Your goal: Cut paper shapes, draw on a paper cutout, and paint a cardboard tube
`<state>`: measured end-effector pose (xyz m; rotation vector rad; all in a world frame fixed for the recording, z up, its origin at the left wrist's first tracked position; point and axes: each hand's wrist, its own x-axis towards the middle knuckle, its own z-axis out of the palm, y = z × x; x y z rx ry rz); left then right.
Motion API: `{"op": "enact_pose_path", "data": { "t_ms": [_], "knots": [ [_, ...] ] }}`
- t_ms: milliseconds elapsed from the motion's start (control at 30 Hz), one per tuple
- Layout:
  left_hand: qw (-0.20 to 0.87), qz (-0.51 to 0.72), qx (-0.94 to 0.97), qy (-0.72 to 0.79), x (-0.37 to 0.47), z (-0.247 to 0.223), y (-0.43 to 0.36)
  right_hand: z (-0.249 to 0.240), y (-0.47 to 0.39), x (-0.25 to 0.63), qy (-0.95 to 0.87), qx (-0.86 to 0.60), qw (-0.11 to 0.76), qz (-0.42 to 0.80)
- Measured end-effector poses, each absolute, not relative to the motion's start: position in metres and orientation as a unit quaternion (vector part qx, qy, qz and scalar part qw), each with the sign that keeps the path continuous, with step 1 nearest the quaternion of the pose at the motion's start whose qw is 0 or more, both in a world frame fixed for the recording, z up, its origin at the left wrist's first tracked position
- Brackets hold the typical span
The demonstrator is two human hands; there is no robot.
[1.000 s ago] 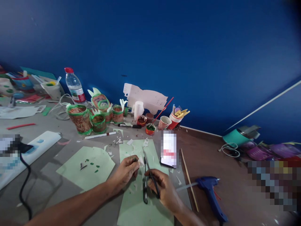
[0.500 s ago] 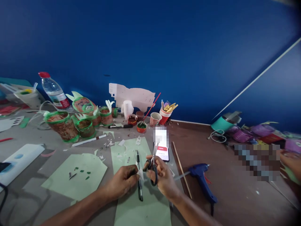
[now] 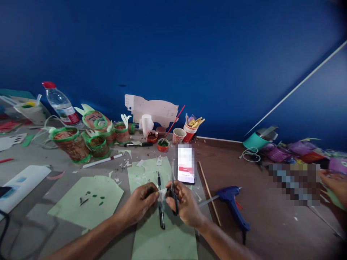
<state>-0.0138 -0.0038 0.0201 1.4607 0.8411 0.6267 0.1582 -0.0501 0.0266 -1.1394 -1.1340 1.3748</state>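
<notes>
Near the middle of the table, my left hand pinches a small white paper piece. My right hand is wrapped round the black handles of the scissors, whose blades point away toward the phone; its fingertips are close beside the paper piece. A black pen lies under the paper piece on a long pale green sheet. The phone with a lit screen is just beyond my right hand.
A blue glue gun and a wooden stick lie to the right. Brown and green painted pots, a bottle, paint cups and a red cup stand behind. Another person's hand is at the far right.
The scissors have turned in my right hand, so their blades are seen more edge-on. The paper piece between my hands has turned a little. The view has shifted slightly.
</notes>
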Motion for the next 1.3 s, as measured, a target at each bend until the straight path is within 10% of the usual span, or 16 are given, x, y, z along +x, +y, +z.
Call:
{"op": "enact_pose_path", "data": {
  "t_ms": [1300],
  "knots": [
    [0.747, 0.345, 0.464, 0.328, -0.009, 0.026, -0.007, 0.028, -0.065, 0.149, -0.580, -0.482, 0.383, 0.534]
  ]
}}
